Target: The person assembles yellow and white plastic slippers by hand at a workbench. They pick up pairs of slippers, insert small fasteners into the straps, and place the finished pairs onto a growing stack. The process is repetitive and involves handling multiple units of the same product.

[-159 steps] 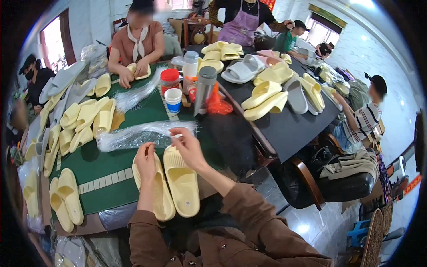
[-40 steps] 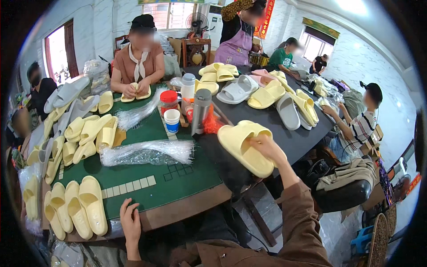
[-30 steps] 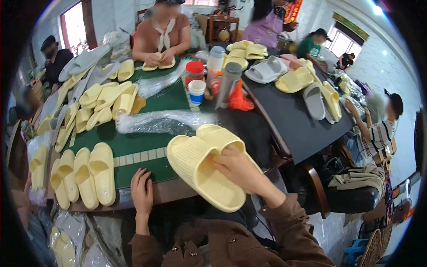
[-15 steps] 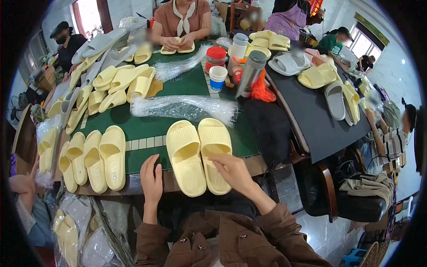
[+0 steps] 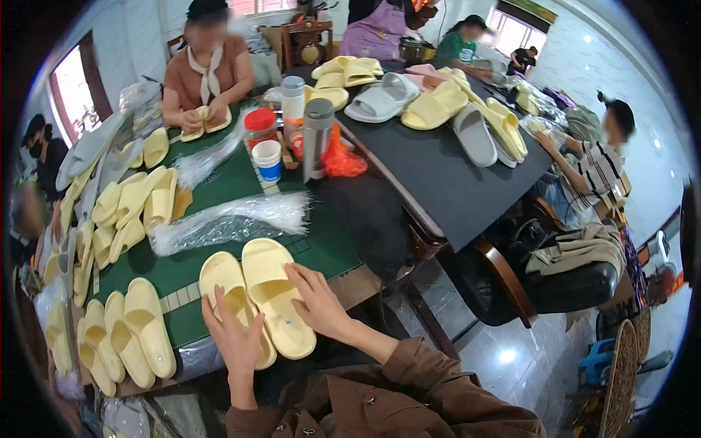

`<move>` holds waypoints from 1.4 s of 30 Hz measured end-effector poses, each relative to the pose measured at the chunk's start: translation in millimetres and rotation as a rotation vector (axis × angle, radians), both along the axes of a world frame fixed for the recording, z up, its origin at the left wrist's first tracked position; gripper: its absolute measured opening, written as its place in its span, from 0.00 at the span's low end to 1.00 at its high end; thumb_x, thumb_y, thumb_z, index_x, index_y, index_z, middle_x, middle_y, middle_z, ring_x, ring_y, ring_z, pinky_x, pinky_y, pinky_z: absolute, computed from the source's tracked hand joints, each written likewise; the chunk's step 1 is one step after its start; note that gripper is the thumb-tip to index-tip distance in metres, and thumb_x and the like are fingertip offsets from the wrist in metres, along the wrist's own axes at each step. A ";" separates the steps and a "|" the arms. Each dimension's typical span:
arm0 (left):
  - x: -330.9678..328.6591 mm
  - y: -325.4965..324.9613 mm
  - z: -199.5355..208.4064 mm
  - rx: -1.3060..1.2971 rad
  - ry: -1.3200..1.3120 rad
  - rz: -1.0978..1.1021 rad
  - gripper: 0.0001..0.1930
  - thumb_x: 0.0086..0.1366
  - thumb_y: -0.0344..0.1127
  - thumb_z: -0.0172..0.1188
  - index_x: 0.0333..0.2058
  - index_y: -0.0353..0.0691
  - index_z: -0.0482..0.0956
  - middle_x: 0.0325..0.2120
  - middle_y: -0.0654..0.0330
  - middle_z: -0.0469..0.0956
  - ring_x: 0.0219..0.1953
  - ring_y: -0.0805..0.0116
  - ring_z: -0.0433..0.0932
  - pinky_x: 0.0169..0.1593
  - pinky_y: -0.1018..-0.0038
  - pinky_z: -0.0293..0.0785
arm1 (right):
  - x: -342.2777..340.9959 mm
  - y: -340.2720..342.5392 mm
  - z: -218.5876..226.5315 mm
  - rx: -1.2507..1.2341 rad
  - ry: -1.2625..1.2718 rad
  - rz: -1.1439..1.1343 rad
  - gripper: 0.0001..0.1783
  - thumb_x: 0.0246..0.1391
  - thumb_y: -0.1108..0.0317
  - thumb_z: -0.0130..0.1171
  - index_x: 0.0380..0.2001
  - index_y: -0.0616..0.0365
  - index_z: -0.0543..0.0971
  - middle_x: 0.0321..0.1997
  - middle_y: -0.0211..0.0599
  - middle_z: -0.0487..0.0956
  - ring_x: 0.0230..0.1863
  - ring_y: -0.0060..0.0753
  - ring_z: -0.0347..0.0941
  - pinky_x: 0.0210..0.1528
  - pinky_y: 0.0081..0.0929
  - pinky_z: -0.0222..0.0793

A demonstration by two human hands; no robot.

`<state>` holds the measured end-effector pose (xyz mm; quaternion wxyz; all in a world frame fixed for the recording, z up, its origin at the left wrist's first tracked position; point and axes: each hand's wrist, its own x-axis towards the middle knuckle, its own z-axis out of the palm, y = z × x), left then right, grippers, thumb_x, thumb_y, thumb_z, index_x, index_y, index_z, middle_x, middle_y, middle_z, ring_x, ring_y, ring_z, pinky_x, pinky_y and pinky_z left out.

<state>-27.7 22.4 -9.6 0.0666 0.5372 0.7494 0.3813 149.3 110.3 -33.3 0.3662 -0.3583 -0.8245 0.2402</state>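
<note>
A pair of pale yellow slide slippers lies side by side at the near table edge, heels jutting past it. My left hand [image 5: 235, 339] is over the left slipper [image 5: 221, 271], fingers spread and thumb apart, covering much of its footbed. With my right hand [image 5: 320, 301] I grip the outer side of the right slipper [image 5: 264, 257] by its strap. A small mark shows on that slipper's insole. Left of the pair stand more yellow slippers [image 5: 150, 317] in a row.
Beyond the pair lies a bundle of clear plastic [image 5: 234, 223] on the green mat [image 5: 332, 252]. A paper cup [image 5: 267, 160], red-lidded jar [image 5: 261, 125] and grey flask [image 5: 318, 139] stand farther back. A person [image 5: 207, 73] handles slippers opposite. A black chair [image 5: 569, 288] is at right.
The view has swung right. My left hand has come from the bare table edge onto the left slipper. My right hand has shifted from the right slipper's footbed to its outer side.
</note>
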 end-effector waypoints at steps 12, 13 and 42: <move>7.4 -9.3 -4.9 0.006 0.173 0.031 0.49 0.48 0.40 0.71 0.65 0.40 0.53 0.62 0.33 0.47 0.64 0.33 0.49 0.65 0.49 0.50 | 18.0 5.8 7.1 -0.128 0.082 0.138 0.32 0.52 0.75 0.56 0.62 0.59 0.63 0.63 0.47 0.63 0.61 0.49 0.62 0.60 0.36 0.62; 6.1 -9.9 -6.3 0.007 0.184 0.033 0.49 0.47 0.40 0.71 0.65 0.40 0.53 0.62 0.33 0.47 0.64 0.34 0.49 0.65 0.48 0.50 | 20.3 11.2 7.7 -0.141 0.130 0.164 0.29 0.53 0.76 0.56 0.60 0.61 0.66 0.61 0.48 0.67 0.59 0.48 0.65 0.59 0.36 0.64; -19.2 5.1 -2.3 0.122 0.262 0.019 0.30 0.60 0.40 0.61 0.59 0.36 0.65 0.63 0.43 0.53 0.65 0.41 0.52 0.65 0.53 0.50 | 17.8 130.3 41.7 -0.179 0.353 -0.185 0.03 0.56 0.79 0.53 0.32 0.69 0.76 0.25 0.43 0.77 0.23 0.28 0.78 0.23 0.23 0.74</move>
